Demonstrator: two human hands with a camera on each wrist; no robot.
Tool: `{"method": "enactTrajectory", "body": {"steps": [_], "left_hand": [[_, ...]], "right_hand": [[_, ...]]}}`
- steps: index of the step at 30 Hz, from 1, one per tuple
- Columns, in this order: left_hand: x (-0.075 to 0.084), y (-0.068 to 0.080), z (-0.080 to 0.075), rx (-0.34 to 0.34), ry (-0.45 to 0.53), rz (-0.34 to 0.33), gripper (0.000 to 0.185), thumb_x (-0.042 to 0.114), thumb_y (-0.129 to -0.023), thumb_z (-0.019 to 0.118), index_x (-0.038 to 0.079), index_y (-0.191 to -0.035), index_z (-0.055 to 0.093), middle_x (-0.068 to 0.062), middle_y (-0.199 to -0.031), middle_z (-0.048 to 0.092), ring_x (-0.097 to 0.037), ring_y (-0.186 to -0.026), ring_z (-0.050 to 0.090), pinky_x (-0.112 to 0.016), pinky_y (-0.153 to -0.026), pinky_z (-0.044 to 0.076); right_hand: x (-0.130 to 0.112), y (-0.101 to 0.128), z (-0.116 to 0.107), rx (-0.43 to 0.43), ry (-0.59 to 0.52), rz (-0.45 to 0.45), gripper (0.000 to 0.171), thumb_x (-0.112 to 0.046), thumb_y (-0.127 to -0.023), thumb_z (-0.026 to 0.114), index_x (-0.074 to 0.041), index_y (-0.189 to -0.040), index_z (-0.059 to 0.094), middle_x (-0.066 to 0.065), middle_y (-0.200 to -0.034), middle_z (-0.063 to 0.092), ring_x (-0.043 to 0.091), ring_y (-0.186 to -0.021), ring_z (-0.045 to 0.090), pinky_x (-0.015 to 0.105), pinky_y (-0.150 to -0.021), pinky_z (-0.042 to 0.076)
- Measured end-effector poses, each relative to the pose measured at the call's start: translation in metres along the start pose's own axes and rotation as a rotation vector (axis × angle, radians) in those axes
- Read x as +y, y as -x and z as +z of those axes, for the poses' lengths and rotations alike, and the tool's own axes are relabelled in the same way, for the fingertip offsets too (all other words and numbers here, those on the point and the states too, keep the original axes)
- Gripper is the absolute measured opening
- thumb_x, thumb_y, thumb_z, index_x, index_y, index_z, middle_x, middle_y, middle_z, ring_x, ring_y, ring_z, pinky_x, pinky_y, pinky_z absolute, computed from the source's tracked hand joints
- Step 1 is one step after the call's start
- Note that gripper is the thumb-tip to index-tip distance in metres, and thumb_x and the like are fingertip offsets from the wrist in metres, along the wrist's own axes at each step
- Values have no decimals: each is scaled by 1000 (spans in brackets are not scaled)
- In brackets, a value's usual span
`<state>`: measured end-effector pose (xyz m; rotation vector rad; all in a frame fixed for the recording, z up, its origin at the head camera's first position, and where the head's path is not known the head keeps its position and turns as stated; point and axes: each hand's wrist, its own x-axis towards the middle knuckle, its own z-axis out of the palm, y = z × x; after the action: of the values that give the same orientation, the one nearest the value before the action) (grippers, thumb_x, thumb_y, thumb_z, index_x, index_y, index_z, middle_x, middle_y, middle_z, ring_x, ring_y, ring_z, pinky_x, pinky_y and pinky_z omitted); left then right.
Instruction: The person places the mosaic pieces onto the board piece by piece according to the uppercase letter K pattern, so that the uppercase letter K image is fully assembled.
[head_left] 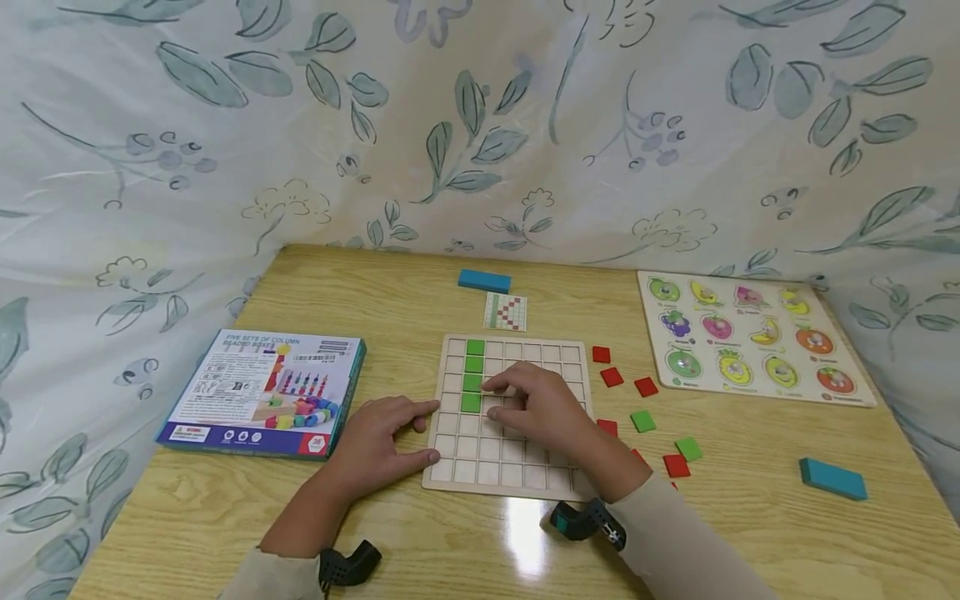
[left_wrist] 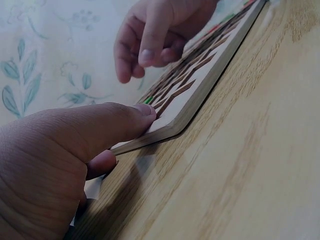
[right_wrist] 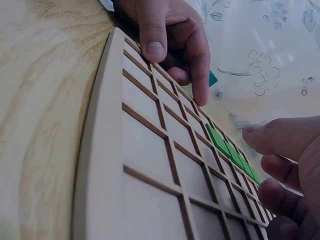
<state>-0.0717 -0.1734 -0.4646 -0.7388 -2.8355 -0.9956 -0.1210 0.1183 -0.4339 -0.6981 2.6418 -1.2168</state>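
Observation:
A wooden grid board (head_left: 457, 492) lies on the table, with several green square tiles (head_left: 471, 402) in a line down its second column from the left. My left hand (head_left: 378, 442) is at the board's left edge, its thumb and index fingertips spread apart and touching the rim. Over the middle of the board is my right hand (head_left: 543, 408), thumb and index finger apart beside the lower green tiles. Nothing shows between those fingers in the right wrist view. Beyond the board's far edge lies a small pattern card (head_left: 506, 312) printed with green and red squares.
Loose red tiles (head_left: 612, 377) and green tiles (head_left: 642, 421) are scattered right of the board. A fruit puzzle board (head_left: 765, 387) lies back right, a boxed bead set (head_left: 262, 396) at left. Blue blocks lie behind the card (head_left: 484, 281) and far right (head_left: 832, 479).

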Motion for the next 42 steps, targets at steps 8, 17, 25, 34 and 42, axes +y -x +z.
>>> {"method": "enactTrajectory", "body": {"steps": [8, 17, 25, 34, 42], "left_hand": [[-1, 0, 1, 27, -9, 25, 60, 40, -82, 92, 17, -135, 75, 17, -95, 60, -6, -84, 51, -37, -81, 45], [0, 0, 1, 12, -4, 8, 60, 39, -82, 92, 17, -136, 75, 17, -95, 60, -6, -85, 51, -37, -82, 45], [0, 0, 1, 15, 4, 17, 59, 40, -85, 91, 17, -136, 75, 17, -96, 61, -7, -85, 51, -38, -82, 45], [0, 0, 1, 22, 9, 22, 60, 39, -83, 92, 16, -136, 75, 16, -95, 61, -7, -85, 52, -37, -81, 45], [-1, 0, 1, 14, 5, 18, 57, 40, -85, 90, 17, -136, 75, 17, -95, 61, -6, -84, 51, -38, -80, 45]], "right_hand": [[8, 10, -12, 21, 11, 24, 30, -18, -90, 88, -20, -118, 80, -5, -99, 69, 12, -73, 55, 29, -65, 47], [18, 25, -30, 28, -1, 59, 33, -18, -90, 88, -18, -122, 80, -5, -108, 72, 15, -77, 57, 30, -66, 49], [31, 39, -42, 52, -11, 90, 35, -17, -89, 89, -17, -122, 79, -4, -111, 73, 15, -76, 58, 29, -65, 49], [40, 56, -57, 55, 21, 118, 34, -20, -90, 89, -18, -122, 80, -2, -104, 71, 17, -80, 58, 29, -67, 50], [48, 69, -71, 78, 17, 181, 35, -19, -89, 89, -19, -123, 79, -1, -95, 64, 21, -77, 57, 27, -59, 47]]}}
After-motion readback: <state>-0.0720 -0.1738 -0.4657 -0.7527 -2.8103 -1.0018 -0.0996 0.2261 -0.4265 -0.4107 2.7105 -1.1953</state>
